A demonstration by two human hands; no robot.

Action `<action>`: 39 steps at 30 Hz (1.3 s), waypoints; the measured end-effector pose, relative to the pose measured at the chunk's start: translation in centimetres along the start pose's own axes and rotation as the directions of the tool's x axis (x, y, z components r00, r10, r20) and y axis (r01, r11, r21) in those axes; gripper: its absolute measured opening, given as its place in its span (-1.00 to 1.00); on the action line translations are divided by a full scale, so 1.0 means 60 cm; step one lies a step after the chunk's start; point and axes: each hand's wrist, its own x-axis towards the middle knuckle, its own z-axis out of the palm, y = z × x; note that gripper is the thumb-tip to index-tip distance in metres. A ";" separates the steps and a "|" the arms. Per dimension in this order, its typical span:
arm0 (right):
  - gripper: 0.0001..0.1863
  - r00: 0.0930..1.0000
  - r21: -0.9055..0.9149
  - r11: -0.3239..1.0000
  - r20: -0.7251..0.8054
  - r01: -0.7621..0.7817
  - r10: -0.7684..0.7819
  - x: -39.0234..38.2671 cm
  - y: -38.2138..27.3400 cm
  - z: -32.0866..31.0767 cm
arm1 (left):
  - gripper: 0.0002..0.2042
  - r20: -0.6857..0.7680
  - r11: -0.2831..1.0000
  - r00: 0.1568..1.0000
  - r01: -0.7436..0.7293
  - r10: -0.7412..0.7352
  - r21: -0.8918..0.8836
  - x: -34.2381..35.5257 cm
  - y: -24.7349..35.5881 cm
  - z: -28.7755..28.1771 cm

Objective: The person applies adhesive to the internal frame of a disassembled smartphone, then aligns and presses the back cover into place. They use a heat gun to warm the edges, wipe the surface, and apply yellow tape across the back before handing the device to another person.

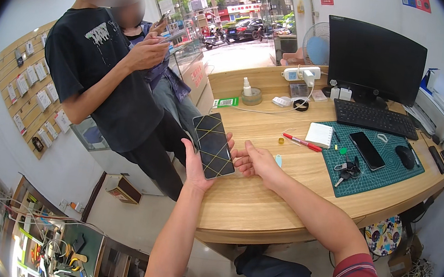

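My left hand (197, 163) holds a phone (213, 147) tilted over the table's left edge. Its dark face is crossed by thin yellow-green diagonal lines. The palm lies behind its lower left side, and fingertips wrap round the right edge. Just right of the phone is my right hand (258, 163), its fingers loosely bent and apart, with no object visible in it. Whether those fingertips touch the phone's edge I cannot tell. A small pale blue oval piece (278, 160) lies on the wooden table (258, 208) beside my right hand.
A green cutting mat (343, 186) bears another phone (367, 150), keys (346, 172) and a mouse (405, 157). Nearby lie a red marker (302, 143) and a notepad (320, 134). Behind stand a monitor (374, 60) and keyboard (376, 119). Two people stand at the left, one in a black T-shirt (95, 69).
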 end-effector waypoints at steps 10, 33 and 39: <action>-0.33 0.999 0.013 1.000 -0.046 -0.024 0.024 -0.010 -0.007 0.009 | -0.16 -0.074 0.977 0.991 -0.120 0.109 -0.177 0.002 -0.006 -0.005; -0.38 0.999 -0.024 0.999 -0.038 -0.024 0.023 -0.014 -0.010 0.005 | -0.09 -0.286 0.933 0.941 -0.258 0.183 -0.251 0.008 -0.002 -0.023; -0.40 0.999 -0.009 1.000 -0.033 -0.030 0.029 -0.012 -0.008 0.004 | -0.07 -0.285 0.943 0.948 -0.217 0.142 -0.253 0.009 -0.001 -0.018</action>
